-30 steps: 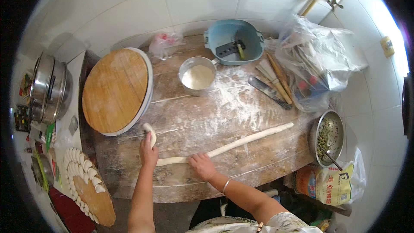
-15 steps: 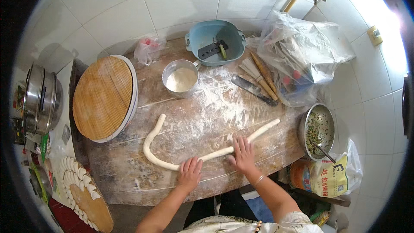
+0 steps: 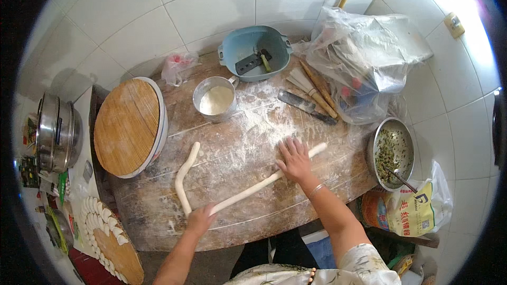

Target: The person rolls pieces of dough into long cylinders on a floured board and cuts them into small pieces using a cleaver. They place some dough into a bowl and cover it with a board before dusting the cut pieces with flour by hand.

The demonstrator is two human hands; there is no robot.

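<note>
Across the table (image 3: 148, 200), dough rope (image 3: 245, 193): slanting away rightward
Right hand (image 3: 296, 162): spread over it
Left hand (image 3: 200, 219): at bend, grip unclear

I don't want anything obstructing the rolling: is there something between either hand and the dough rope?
Nothing visible. The left hand covers the dough rope at its bend, and the right hand lies over its straight stretch. The metal cup stands farther back, clear of both.

Left hand (image 3: 200, 220): palm down, nearer the body
Right hand (image 3: 296, 161): palm down, fingers spread, farther forward
Forearms (image 3: 338, 219): slanting inward toward the hands
</note>
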